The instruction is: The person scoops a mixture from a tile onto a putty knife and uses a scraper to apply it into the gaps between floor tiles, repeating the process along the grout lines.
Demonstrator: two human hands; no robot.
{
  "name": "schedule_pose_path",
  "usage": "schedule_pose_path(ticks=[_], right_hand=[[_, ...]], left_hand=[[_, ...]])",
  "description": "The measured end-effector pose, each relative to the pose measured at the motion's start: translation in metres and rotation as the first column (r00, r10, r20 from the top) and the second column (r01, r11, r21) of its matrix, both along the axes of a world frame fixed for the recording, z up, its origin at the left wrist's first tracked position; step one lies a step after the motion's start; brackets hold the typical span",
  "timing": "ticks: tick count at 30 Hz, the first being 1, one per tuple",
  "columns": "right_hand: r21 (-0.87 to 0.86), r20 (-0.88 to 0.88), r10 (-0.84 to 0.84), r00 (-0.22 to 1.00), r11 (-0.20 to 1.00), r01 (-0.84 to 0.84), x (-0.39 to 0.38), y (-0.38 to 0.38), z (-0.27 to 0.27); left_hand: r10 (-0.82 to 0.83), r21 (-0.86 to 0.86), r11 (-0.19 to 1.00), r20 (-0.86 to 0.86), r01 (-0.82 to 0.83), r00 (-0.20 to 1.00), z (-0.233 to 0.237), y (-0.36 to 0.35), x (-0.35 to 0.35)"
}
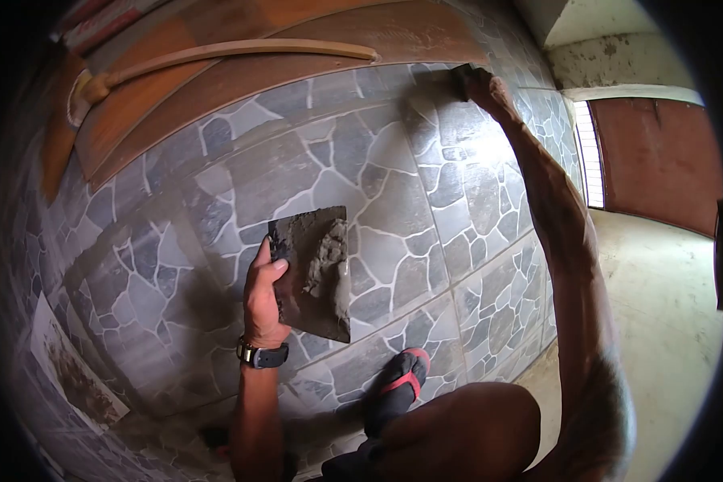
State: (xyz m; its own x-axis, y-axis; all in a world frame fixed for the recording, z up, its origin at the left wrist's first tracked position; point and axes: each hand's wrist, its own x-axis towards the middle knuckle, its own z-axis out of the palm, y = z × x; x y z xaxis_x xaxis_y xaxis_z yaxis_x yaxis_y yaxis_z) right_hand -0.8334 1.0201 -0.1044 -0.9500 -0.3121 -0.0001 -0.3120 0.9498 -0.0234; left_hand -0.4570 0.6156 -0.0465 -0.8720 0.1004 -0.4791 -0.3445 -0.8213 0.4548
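Observation:
My left hand (263, 301), with a watch (262, 354) at the wrist, is closed on the left edge of a flat square mortar board (297, 293). A ridge of wet grey mortar (327, 261) lies on the board's right half. Far forward, my right arm reaches to the upper right, where my right hand (490, 88) is closed on a small dark block-like tool (462, 82) against the tiles. Its exact kind is hard to make out. Both hands are over grey stone-patterned floor tiles (394, 209) with pale joints.
Wooden boards (297, 48) lie along the far side, with a long wooden-handled tool (241, 50) across them. A stained pale sheet (76, 369) is at the lower left. My foot in a red-strapped sandal (406, 377) rests on the tiles. A reddish-brown door (659, 161) stands right, beyond bare floor (659, 281).

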Motion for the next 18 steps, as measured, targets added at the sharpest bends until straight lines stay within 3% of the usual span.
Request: schedule_pose_path(ticks=[2, 5, 6, 9, 12, 15, 18], right_hand=[[0.054, -0.028, -0.034, 0.999, 0.998, 0.036, -0.005, -0.007, -0.025], [-0.064, 0.045, -0.103, 0.994, 0.992, 0.106, 0.037, -0.073, 0.016], [0.028, -0.021, 0.141, 0.99, 0.99, -0.14, 0.037, -0.081, 0.01], [0.126, 0.029, 0.139, 0.99, 0.982, -0.142, 0.057, -0.119, 0.016], [-0.107, -0.008, 0.076, 0.997, 0.991, -0.077, 0.081, -0.166, 0.017], [-0.015, 0.023, -0.073, 0.997, 0.997, 0.073, 0.095, -0.197, 0.012], [-0.063, 0.007, -0.044, 0.999, 0.997, 0.045, 0.11, -0.227, 0.009]], left_hand=[[0.021, 0.031, 0.999, -0.017, -0.02, 1.0, 0.004, -0.015, 0.006], [0.054, 0.044, 0.998, -0.063, -0.051, 0.997, 0.0, -0.039, 0.019], [0.089, 0.053, 0.995, -0.051, -0.087, 0.995, 0.002, -0.046, 0.024], [0.19, 0.053, 0.981, -0.042, -0.188, 0.981, 0.003, -0.065, 0.036], [0.259, 0.07, 0.965, -0.059, -0.255, 0.964, 0.004, -0.09, 0.053], [0.31, 0.042, 0.951, -0.061, -0.307, 0.949, 0.014, -0.105, 0.067], [0.39, 0.06, 0.919, -0.002, -0.389, 0.921, 0.012, -0.12, 0.082]])
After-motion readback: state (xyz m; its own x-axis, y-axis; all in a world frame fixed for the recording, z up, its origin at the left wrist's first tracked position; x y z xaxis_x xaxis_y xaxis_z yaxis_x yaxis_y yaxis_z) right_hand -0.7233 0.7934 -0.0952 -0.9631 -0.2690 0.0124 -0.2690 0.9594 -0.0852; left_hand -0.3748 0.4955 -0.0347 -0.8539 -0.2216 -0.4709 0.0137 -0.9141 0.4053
